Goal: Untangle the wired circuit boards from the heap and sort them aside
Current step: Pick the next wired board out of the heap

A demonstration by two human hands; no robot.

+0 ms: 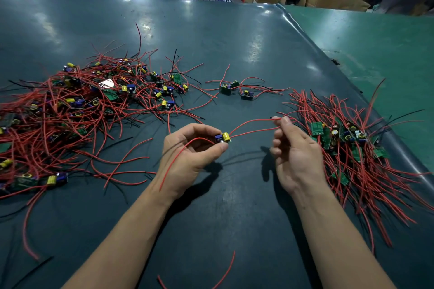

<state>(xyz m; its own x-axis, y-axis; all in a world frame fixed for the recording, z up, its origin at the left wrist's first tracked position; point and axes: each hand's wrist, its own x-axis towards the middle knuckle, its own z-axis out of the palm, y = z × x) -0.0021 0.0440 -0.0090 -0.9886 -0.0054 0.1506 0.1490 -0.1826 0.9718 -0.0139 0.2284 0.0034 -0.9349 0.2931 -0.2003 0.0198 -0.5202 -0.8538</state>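
The circuit board (pixel 223 138) sits pinched in the left hand (pixel 192 148) above the surface (pixel 234 42), the right hand (pixel 293 148) nipping its red wires (pixel 253 125) taut, and a hard tug could snag them on the sorted pile (pixel 347 143) just beside.

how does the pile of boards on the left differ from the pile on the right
The left pile is wide and loose, wires crossing every way; the right pile is tighter, boards clustered at its middle and wires fanning out roughly parallel. The left pile shows many yellow capacitors facing up; the right pile shows mostly green board faces. Both hold small boards with red and black wires on the dark table mat.
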